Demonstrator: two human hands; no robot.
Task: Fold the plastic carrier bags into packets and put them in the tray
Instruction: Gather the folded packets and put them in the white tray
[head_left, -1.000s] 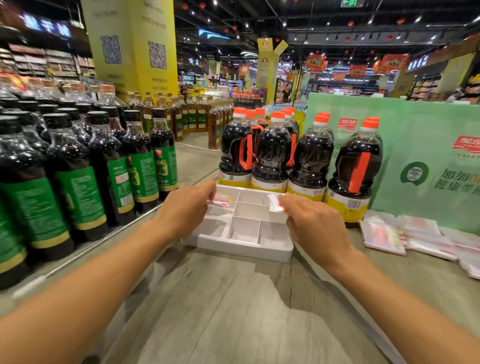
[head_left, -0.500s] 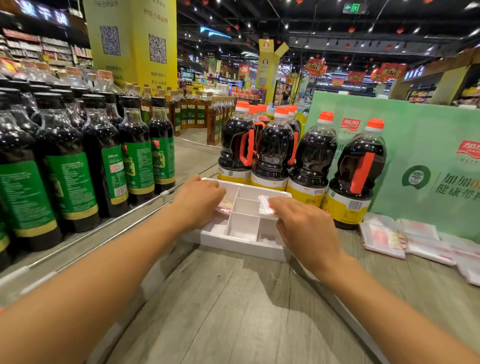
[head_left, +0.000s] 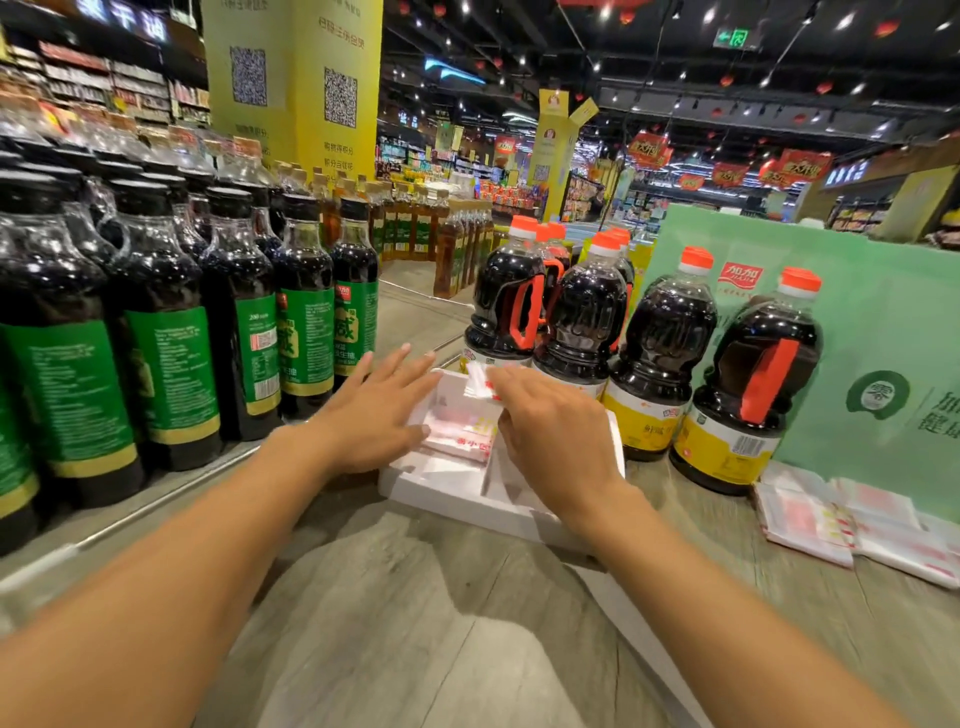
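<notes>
My left hand (head_left: 379, 415) lies over the near-left edge of the white tray (head_left: 447, 491), fingers straight and a little spread, gripping nothing. The tip of my thumb is down beside a packet that lies inside the tray. My right hand (head_left: 550, 441) reaches over the tray's right half with its fingers curled. Its fingertips pinch a folded packet (head_left: 479, 382) of white plastic with red print, held above the tray's far side, just in front of the jugs.

The tray is a shallow white box split by low walls into compartments, and it sits on the grey wood-grain counter (head_left: 415, 623). In its left part lies a second packet (head_left: 462, 439), flat, white with red and yellow print. The view is smeared there, so it may be lying across more than one compartment. Between my hands a divider wall and some bare white floor of the near compartments show.

Close behind the tray stand round-shouldered jugs (head_left: 660, 353) with orange caps, orange handles and yellow labels, each filled with dark liquid. To my left a row of tall bottles (head_left: 171, 358) with black caps and green labels, also dark inside, stands on a slightly lower shelf, well apart from the tray's contents. To my right a loose stack of flat carrier bags (head_left: 841, 519), white with red print, lies on the counter at the foot of a pale green printed panel (head_left: 883, 332), beside the last jug
</notes>
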